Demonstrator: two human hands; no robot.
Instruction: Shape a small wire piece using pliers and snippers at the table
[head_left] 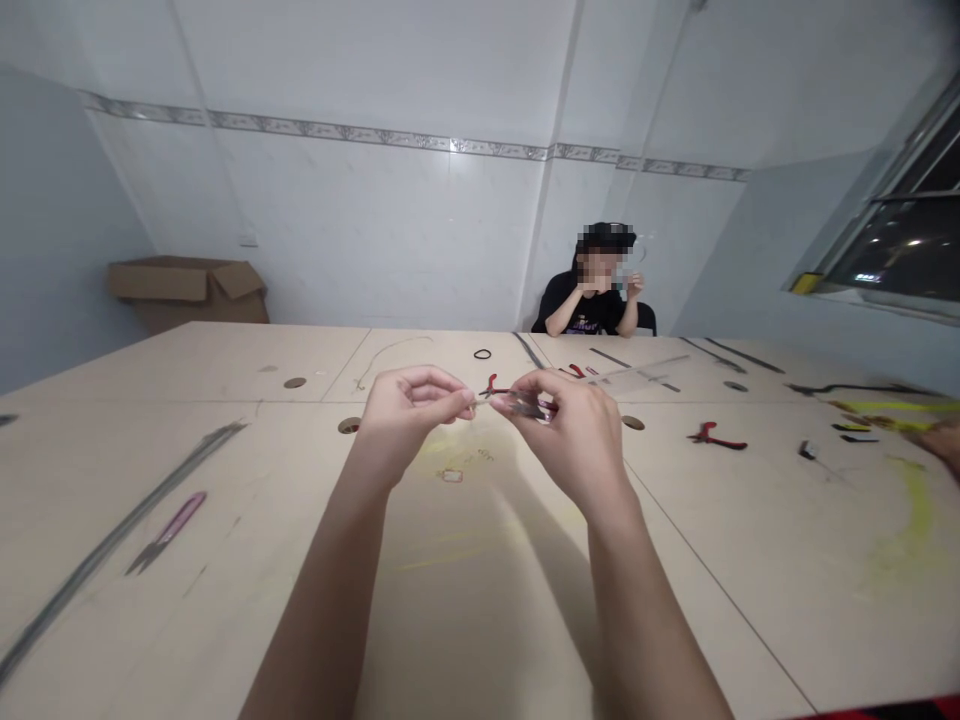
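Observation:
My left hand (pixel 412 418) is closed in a pinch over the middle of the table. Between its fingertips and those of my right hand runs a small, thin, pale piece (pixel 482 402), too small to name. My right hand (pixel 574 430) is closed around thread snips, whose dark metal blades (pixel 531 408) and a bit of purplish handle show between the fingers. Beneath the hands, a small orange-edged tag (pixel 451 477) and some curly thin scraps (pixel 484 456) lie on the table. Red-handled pliers (pixel 491 386) are partly visible just behind the fingertips.
Pink-handled snips (pixel 176 525) lie on the left of the table (pixel 285 620). More red-handled pliers (pixel 718 438) are at right, near a small black-and-white item (pixel 808 451). A person (pixel 589 300) sits opposite. Another hand (pixel 941 440) reaches in at right. A cardboard box (pixel 187 290) stands behind.

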